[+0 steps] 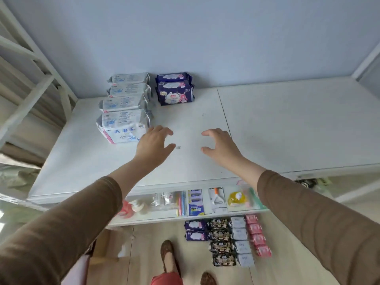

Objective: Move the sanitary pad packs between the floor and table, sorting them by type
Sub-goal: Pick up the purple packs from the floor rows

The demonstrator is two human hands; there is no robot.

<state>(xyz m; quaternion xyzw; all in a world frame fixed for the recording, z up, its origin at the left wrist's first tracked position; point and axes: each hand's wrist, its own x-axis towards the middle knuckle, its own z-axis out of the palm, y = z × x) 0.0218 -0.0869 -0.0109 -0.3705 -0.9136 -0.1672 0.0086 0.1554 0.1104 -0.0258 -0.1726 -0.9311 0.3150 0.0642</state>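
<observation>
Now both hands hover over the white table [287,124], empty: the left hand [153,147] and the right hand [221,147] each have fingers loosely spread, gripping nothing. At the table's far left stands a row of four white packs [123,109], and just beside them two dark blue packs [174,89] against the wall. Down on the floor [287,254] lie more: purple packs [195,230], black packs [221,241], pale grey packs [240,240] and pink packs [258,235], in neat columns.

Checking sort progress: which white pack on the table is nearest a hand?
The front white pack lettered ABC, beside the left hand; the other three sit behind it.
</observation>
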